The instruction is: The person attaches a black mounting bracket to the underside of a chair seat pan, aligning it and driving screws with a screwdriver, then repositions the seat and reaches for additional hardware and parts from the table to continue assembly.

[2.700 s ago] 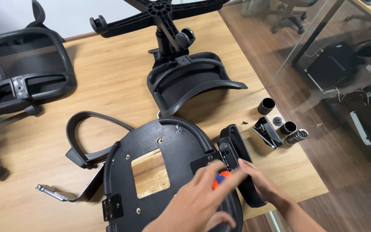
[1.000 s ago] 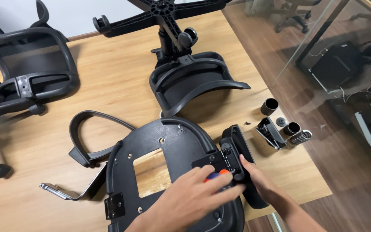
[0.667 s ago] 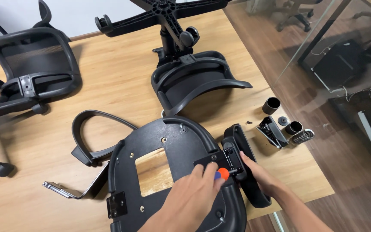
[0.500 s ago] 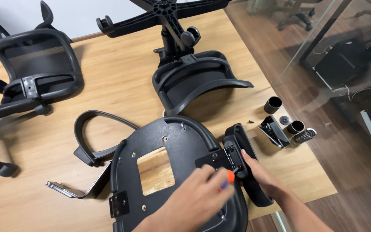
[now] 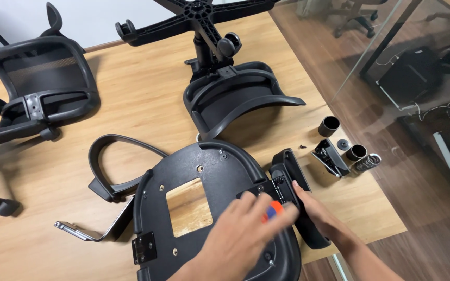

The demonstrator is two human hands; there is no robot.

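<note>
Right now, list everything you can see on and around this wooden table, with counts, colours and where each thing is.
Black plastic seat pan: one, near edge, underside up, square hole.
Black armrest: one, at pan's right edge.
Second black armrest loop: one, left of pan.
Mesh chair back: one, black, far left.
Star wheel base: one, black, far centre.
Curved black support: one, centre.
Small black cylinders: two, right side.
Metal spring: one, silver, right edge.
Metal bracket: one, grey, lower left.
Orange-handled tool: one, between hands.
Left hand: holds tool.
Right hand: on armrest.
</note>
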